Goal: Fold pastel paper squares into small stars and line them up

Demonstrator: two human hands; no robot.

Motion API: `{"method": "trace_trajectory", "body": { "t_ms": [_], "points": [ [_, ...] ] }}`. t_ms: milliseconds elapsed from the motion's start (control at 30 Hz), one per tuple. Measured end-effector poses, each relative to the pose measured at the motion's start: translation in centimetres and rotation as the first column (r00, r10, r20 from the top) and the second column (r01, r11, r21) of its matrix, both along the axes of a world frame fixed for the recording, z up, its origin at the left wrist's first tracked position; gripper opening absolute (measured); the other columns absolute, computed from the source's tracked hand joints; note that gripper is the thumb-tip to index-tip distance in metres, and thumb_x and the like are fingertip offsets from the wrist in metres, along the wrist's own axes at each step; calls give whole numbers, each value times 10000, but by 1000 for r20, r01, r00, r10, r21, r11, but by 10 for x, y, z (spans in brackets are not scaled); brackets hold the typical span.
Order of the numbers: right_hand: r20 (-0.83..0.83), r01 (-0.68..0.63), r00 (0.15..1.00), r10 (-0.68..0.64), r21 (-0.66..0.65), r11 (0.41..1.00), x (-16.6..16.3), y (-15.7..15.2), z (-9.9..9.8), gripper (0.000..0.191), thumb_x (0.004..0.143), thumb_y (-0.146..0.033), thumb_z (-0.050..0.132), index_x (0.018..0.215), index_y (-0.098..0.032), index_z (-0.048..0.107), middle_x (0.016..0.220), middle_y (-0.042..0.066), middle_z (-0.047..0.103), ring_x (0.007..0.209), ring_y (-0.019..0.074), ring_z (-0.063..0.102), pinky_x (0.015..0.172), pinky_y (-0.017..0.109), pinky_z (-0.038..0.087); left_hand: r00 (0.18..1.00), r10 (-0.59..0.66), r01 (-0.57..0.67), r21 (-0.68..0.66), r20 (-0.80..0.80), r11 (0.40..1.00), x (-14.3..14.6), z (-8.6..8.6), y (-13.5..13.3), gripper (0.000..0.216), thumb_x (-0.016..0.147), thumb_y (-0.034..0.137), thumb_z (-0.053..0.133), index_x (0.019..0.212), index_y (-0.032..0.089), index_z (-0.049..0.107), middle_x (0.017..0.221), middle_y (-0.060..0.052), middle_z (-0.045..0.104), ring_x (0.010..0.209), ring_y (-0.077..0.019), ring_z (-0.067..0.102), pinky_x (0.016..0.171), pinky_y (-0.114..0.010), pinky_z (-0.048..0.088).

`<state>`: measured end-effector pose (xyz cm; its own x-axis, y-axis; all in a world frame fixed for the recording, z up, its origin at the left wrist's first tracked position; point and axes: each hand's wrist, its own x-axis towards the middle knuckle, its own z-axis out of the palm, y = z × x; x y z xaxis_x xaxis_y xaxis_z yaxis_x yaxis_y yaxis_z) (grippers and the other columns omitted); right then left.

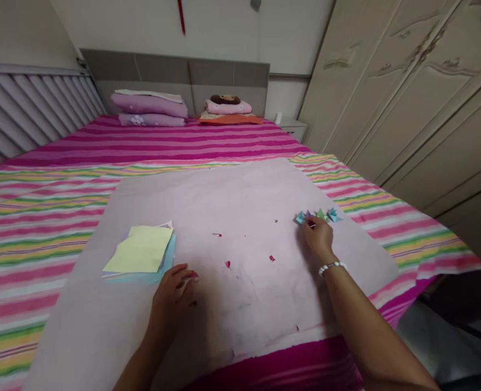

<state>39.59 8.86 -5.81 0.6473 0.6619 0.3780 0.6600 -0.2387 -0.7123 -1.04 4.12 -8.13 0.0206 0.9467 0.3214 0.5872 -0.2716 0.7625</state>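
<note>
My right hand [318, 236], with a beaded bracelet [332, 267] on the wrist, is at the right side of a large pale sheet [240, 201]. Its fingertips are pinched together beside a row of small folded paper figures: a light blue one [300, 218], a green one [321, 215] and another blue one [334, 215]. A bit of purple shows behind the fingers. What the pinch holds is too small to tell. My left hand [172, 296] rests low on the sheet, fingers loosely bent and apart, close to a red scrap [194, 276].
A stack of coloured paper [140, 250], yellow on top, lies left of centre. Red scraps [272, 258] dot the sheet, which covers a striped bed [53, 217]. Folded bedding [151, 106] sits by the headboard [163, 68]. A wardrobe [407, 98] stands on the right.
</note>
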Motion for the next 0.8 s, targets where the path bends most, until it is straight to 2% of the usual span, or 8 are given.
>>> {"method": "trace_trajectory", "body": {
  "t_ms": [167, 300, 367, 467, 533, 633, 733, 800],
  "points": [
    [11, 10, 1000, -9, -59, 998, -6, -4, 1, 202, 691, -221, 573, 822, -129, 696, 708, 96, 632, 621, 213, 526, 626, 377, 414, 998, 46, -42, 92, -38, 995, -19, 11, 2, 177, 818, 310, 564, 917, 207, 667, 1032, -82, 684, 977, -226, 649, 823, -382, 563],
    [64, 42, 997, -40, -20, 999, -18, -12, 1, 306, 757, -276, 590, 990, -106, 691, 955, 182, 608, 676, 208, 536, 673, 407, 403, 986, 163, -159, 113, -26, 981, -43, 20, 8, 187, 826, 303, 557, 944, 191, 648, 998, -80, 689, 966, -221, 647, 872, -392, 536],
    [114, -9, 993, 7, 22, 1000, -33, -16, -3, 290, 771, -266, 568, 989, -115, 686, 938, 159, 599, 632, 183, 522, 669, 396, 415, 978, 203, -196, 144, -36, 970, -55, 21, 14, 194, 829, 315, 560, 948, 188, 647, 1008, -85, 688, 989, -228, 640, 902, -410, 520],
    [65, -202, 978, 197, 74, 977, -73, -20, -13, 250, 805, -291, 542, 976, -160, 670, 903, 119, 603, 632, 175, 537, 620, 346, 447, 972, 216, -196, 192, -89, 962, -70, 17, 26, 215, 822, 333, 581, 969, 194, 652, 1067, -96, 683, 1071, -252, 611, 956, -452, 487],
    [33, -357, 934, 356, 101, 928, -107, -24, -19, 222, 810, -300, 550, 945, -161, 658, 879, 97, 607, 650, 181, 558, 612, 335, 471, 969, 195, -158, 226, -150, 961, -78, 12, 35, 282, 771, 348, 650, 1003, 188, 651, 1115, -114, 674, 1128, -281, 587, 996, -484, 457],
    [19, -571, 820, 573, 111, 813, -156, -31, -24, 170, 839, -265, 542, 945, -183, 647, 909, 82, 616, 760, 202, 594, 678, 344, 502, 956, 146, -90, 220, -253, 971, -86, 5, 44, 463, 665, 346, 750, 1081, 177, 635, 1218, -145, 638, 1234, -344, 512, 1026, -538, 421],
    [25, -700, 710, 703, 122, 703, -192, -40, -24, 146, 866, -221, 524, 956, -188, 634, 944, 90, 627, 851, 217, 603, 751, 363, 511, 943, 116, -71, 153, -310, 986, -91, 1, 47, 517, 672, 345, 747, 1140, 171, 612, 1264, -151, 620, 1269, -360, 482, 1031, -553, 413],
    [17, -738, 669, 743, 130, 662, -205, -45, -24, 139, 872, -196, 519, 961, -192, 627, 953, 91, 629, 868, 218, 604, 760, 361, 514, 939, 111, -76, 119, -325, 990, -92, 1, 46, 500, 717, 348, 709, 1165, 152, 602, 1268, -162, 618, 1269, -353, 487, 1043, -539, 406]
  ]
}}
